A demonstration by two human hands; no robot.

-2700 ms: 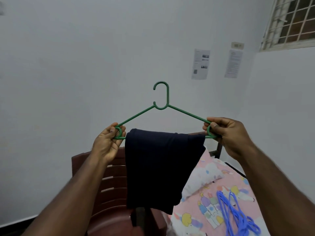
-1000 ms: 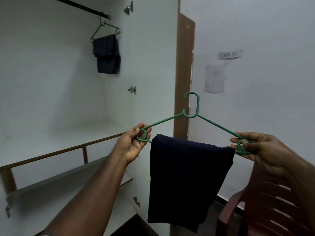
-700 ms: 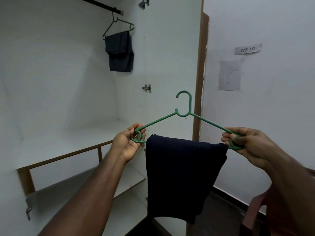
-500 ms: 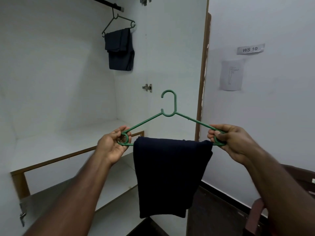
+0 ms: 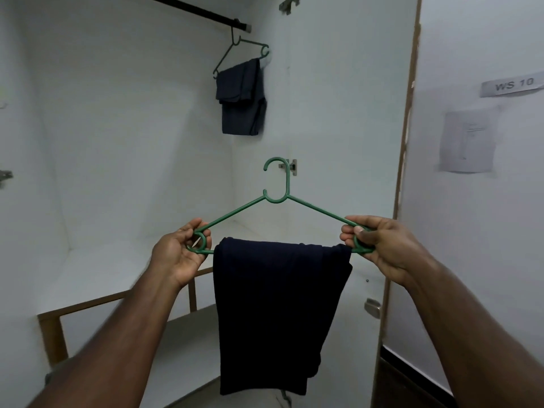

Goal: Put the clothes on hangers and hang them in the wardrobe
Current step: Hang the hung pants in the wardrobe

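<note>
I hold a green plastic hanger (image 5: 276, 198) level in front of me, its hook pointing up. My left hand (image 5: 179, 251) pinches its left end loop and my right hand (image 5: 379, 242) grips its right end loop. A folded dark navy garment (image 5: 276, 313) hangs over the hanger's bottom bar between my hands. Behind it stands the open white wardrobe, with a black rail (image 5: 203, 11) across the top. On that rail hangs another green hanger (image 5: 238, 53) carrying a folded dark blue garment (image 5: 243, 98).
A white shelf with a wooden front edge (image 5: 123, 295) crosses the wardrobe below my hands, with a lower shelf beneath. The wardrobe's wooden side edge (image 5: 403, 160) stands at right. Beyond it is a white wall with a paper sheet (image 5: 466, 141) and a "WS 10" label (image 5: 513, 83).
I have turned from the bed and chair to face the wardrobe. In the last half second the wardrobe interior has come more squarely into view; both hands keep their hold on the hanger.
</note>
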